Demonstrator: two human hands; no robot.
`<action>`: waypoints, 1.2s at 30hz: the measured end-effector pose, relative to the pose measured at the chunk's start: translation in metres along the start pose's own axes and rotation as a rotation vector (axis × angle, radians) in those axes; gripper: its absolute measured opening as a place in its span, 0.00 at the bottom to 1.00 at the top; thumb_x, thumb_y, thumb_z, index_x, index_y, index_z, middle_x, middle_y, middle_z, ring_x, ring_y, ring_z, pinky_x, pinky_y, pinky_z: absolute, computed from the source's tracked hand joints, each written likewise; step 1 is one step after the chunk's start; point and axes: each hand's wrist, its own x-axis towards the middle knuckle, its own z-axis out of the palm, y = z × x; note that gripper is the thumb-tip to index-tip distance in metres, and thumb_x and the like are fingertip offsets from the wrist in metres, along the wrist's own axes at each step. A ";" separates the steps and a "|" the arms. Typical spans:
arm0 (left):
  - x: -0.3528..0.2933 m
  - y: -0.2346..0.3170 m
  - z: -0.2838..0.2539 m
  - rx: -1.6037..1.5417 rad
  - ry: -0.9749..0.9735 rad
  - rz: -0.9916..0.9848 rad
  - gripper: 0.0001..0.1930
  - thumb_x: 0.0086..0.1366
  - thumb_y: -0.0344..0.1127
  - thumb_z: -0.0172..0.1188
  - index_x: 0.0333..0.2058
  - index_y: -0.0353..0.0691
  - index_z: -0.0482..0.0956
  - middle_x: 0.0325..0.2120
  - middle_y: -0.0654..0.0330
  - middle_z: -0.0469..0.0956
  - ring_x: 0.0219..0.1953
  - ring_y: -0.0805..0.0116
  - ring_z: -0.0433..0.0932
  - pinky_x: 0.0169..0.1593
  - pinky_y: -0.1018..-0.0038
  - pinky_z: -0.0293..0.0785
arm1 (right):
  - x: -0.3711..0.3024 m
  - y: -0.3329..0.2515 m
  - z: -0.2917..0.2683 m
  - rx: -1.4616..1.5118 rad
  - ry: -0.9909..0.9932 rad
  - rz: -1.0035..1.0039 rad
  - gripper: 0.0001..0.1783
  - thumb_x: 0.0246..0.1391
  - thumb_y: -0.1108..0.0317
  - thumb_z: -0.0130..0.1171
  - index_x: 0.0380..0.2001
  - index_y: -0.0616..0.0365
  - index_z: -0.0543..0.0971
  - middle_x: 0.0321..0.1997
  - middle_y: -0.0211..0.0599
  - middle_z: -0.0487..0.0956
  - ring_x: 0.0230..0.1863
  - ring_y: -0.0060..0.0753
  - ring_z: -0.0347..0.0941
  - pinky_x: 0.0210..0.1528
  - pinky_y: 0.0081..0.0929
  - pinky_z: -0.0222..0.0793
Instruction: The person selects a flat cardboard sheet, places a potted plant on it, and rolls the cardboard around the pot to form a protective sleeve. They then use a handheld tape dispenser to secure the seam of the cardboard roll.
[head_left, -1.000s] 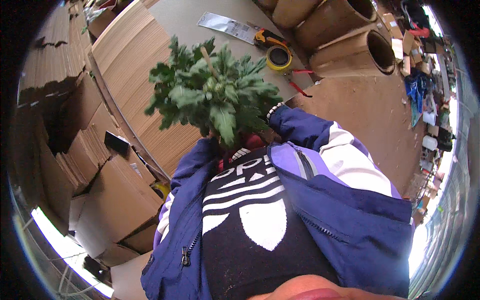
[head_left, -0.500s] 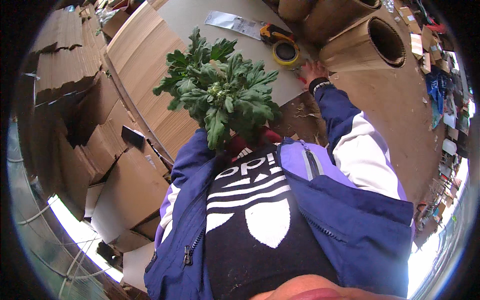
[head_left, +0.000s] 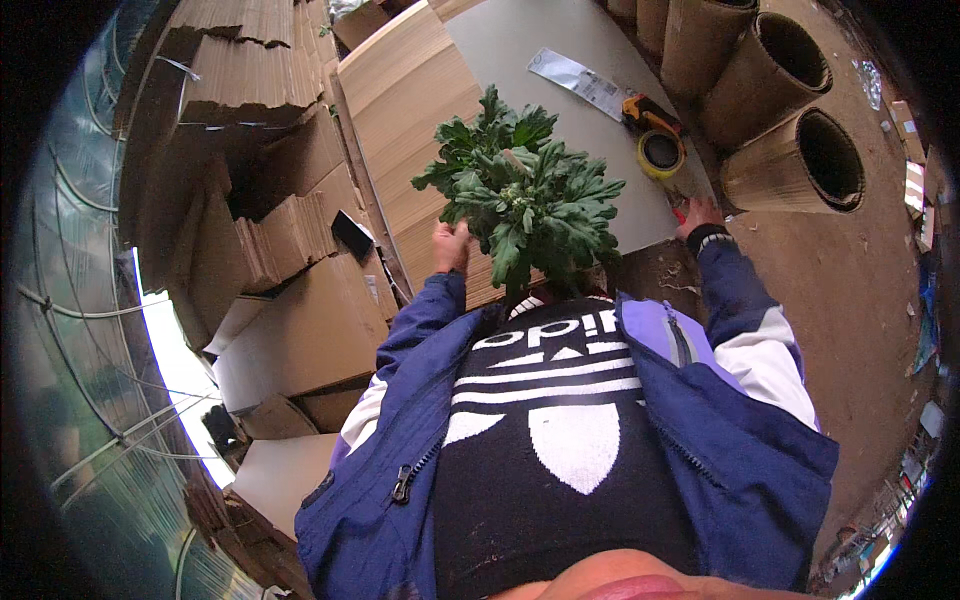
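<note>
A bushy green plant (head_left: 545, 205), with lobed leaves and small pale buds, stands close in front of my chest. At its left edge, my left hand (head_left: 451, 246) is beside the leaves; the foliage hides its fingers. My right hand (head_left: 702, 215) is at the right edge of the grey board, its fingers bent around a small red-handled tool (head_left: 680, 215). The tool's exact kind is hard to make out. Just beyond that hand lies a tape dispenser (head_left: 652, 112) in orange and black with a yellow roll of tape (head_left: 661, 153).
The tabletop joins a wood-grain panel (head_left: 400, 110) and a grey board (head_left: 520, 50). A silver label strip (head_left: 578, 82) lies on the grey part. Rolled cardboard tubes (head_left: 790, 165) stand at the right; stacked flattened cardboard (head_left: 300, 320) fills the left.
The view has shifted, so the scene sits farther right and lower. My left hand has come into sight beside the plant. My right fingers, stretched out before, are now drawn in around the red-handled tool.
</note>
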 end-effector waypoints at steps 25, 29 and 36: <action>0.017 0.213 0.022 0.386 -0.695 1.114 0.16 0.59 0.29 0.63 0.48 0.40 0.79 0.48 0.54 0.78 0.51 0.53 0.76 0.55 0.63 0.73 | -0.280 -0.097 -0.090 1.330 0.444 -0.432 0.32 0.48 0.75 0.57 0.60 0.64 0.66 0.49 0.40 0.75 0.50 0.36 0.73 0.54 0.29 0.69; 0.022 0.209 0.022 0.347 -0.764 1.171 0.17 0.60 0.30 0.62 0.48 0.38 0.77 0.49 0.52 0.76 0.53 0.51 0.73 0.57 0.61 0.70 | -0.303 -0.128 -0.135 0.700 0.862 -0.364 0.30 0.47 0.72 0.61 0.56 0.61 0.70 0.48 0.47 0.74 0.50 0.45 0.73 0.56 0.34 0.68; 0.029 0.205 0.024 0.315 -0.826 1.225 0.17 0.60 0.31 0.60 0.48 0.36 0.76 0.49 0.51 0.74 0.55 0.50 0.71 0.59 0.61 0.68 | -0.304 -0.158 -0.170 0.360 0.988 -0.231 0.34 0.39 0.69 0.66 0.55 0.55 0.71 0.48 0.45 0.73 0.51 0.50 0.69 0.55 0.42 0.67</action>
